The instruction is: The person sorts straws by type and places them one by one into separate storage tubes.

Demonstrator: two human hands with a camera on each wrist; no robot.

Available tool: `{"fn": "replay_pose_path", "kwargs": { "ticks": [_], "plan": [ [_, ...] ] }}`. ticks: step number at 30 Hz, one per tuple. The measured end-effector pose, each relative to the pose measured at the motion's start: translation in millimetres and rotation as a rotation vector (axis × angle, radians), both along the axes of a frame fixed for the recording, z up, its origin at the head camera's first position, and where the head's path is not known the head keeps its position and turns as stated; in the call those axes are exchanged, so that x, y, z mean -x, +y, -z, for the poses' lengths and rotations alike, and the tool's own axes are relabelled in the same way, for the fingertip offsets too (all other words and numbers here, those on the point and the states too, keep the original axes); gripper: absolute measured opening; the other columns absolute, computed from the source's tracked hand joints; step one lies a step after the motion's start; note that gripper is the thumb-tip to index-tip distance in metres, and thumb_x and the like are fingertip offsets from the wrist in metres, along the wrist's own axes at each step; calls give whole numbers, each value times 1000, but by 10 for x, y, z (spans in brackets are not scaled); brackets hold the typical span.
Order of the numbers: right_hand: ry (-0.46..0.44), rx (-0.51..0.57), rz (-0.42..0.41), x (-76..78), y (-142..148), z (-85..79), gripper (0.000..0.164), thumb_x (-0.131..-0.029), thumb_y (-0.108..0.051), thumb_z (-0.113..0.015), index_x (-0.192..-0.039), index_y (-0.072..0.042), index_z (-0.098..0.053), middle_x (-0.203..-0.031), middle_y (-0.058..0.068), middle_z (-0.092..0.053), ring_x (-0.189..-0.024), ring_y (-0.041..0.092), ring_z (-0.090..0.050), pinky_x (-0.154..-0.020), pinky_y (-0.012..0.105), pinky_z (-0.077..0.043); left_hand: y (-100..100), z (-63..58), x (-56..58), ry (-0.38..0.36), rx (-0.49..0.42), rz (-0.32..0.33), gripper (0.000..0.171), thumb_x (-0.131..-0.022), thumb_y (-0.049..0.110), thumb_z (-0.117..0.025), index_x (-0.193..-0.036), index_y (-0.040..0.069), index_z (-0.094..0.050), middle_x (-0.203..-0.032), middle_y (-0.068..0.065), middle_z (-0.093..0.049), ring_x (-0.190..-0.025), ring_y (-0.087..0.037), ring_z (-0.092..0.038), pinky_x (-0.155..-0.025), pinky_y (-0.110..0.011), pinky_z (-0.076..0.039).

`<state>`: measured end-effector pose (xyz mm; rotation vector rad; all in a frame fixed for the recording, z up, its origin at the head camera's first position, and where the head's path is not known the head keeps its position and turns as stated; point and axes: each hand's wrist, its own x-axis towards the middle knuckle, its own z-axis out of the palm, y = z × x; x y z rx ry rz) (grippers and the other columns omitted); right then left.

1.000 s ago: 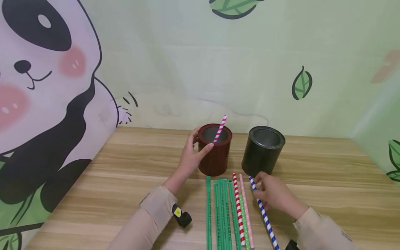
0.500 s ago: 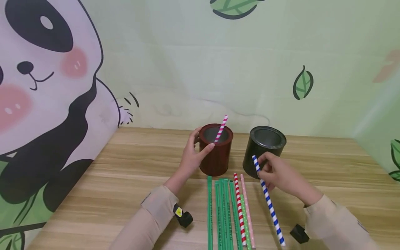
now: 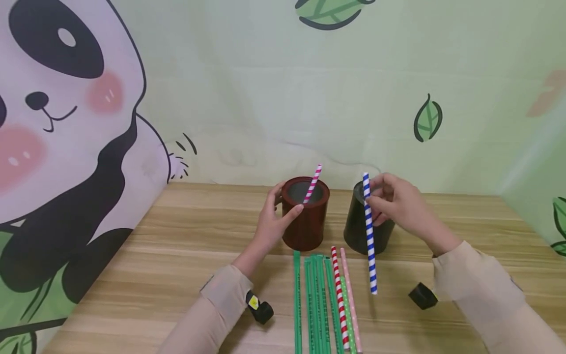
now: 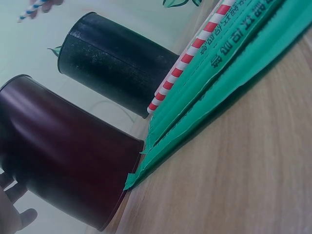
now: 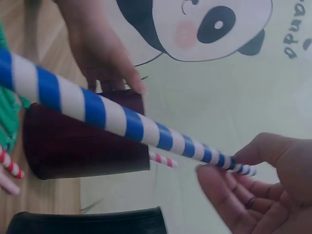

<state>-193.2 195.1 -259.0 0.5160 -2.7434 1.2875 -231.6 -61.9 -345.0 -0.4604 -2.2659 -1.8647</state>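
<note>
Right grip [image 3: 398, 199] is pinching blue-and-white striped straw [image 3: 370, 241] near its top, length hanging below | black canister [image 3: 382, 236] standing lower, nearby | left grip [image 3: 275, 216] clasping maroon canister [image 3: 305, 226] | likely carrying; next probably calling for higher lift

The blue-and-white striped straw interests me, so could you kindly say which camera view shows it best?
The head view, as both ends of the blue-and-white straw show there. The right wrist view shows it larger, but the frame's left edge cuts it off; the left wrist view catches only a short piece at its top left.
</note>
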Motion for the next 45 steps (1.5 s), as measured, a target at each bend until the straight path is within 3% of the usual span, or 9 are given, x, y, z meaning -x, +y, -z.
{"fn": "replay_pose_path", "kwargs": {
  "ticks": [3,8,13,19,24,31,39,45],
  "plan": [
    [55,37,20,93,-21,-110,29,-95,-6,-53,-119,9,-46,-91,20,-65,-62,7,-64,-61,25,-58,2,3,2,-1,-2,2,69,-88,14,-64,-147,3,-30,-144,-20,-45,-134,-37,-40,-111,-56,-28],
    [106,144,59,232,-62,-266,27,-96,-10,-53,-116,5,-45,-86,5,-63,-68,6,-65,-65,29,-59,3,-10,-7,-6,-3,6,69,-89,15,-63,-147,2,-30,-143,-21,-46,-134,-37,-40,-112,-57,-27],
    [152,257,101,339,-122,-341,21,-96,-14,-53,-112,-3,-44,-85,-2,-60,-70,4,-66,-67,23,-58,-2,-1,7,-8,-5,0,69,-88,15,-64,-147,3,-31,-143,-20,-46,-133,-36,-40,-112,-57,-27],
    [172,417,183,471,-218,-333,16,-95,-13,-54,-107,-9,-44,-85,-2,-59,-71,4,-67,-68,20,-57,-9,-3,0,-12,-6,5,69,-88,18,-65,-147,5,-32,-143,-17,-47,-134,-34,-40,-112,-57,-27],
    [197,491,225,590,-275,-245,15,-96,-13,-54,-106,-12,-42,-88,0,-58,-75,4,-66,-70,18,-56,5,28,35,-20,-1,2,69,-88,17,-64,-147,4,-31,-144,-19,-46,-135,-36,-40,-112,-57,-27],
    [176,443,251,704,-365,-128,19,-97,-14,-52,-111,-9,-41,-96,7,-57,-78,4,-65,-73,17,-56,8,278,269,-13,-1,-7,71,-88,18,-65,-149,12,-29,-146,-14,-45,-136,-34,-39,-113,-56,-26],
    [127,311,218,766,-488,11,31,-98,-14,-52,-122,1,-38,-107,18,-56,-82,14,-66,-78,25,-57,-11,329,275,19,4,-11,70,-87,31,-68,-147,21,-33,-145,-7,-48,-134,-28,-42,-112,-53,-29],
    [111,270,216,824,-529,109,31,-98,-15,-52,-122,0,-39,-107,18,-56,-82,18,-68,-75,22,-57,-7,321,266,20,5,-17,71,-86,34,-68,-147,21,-34,-144,-6,-48,-133,-28,-43,-112,-53,-29]
  ]
}}
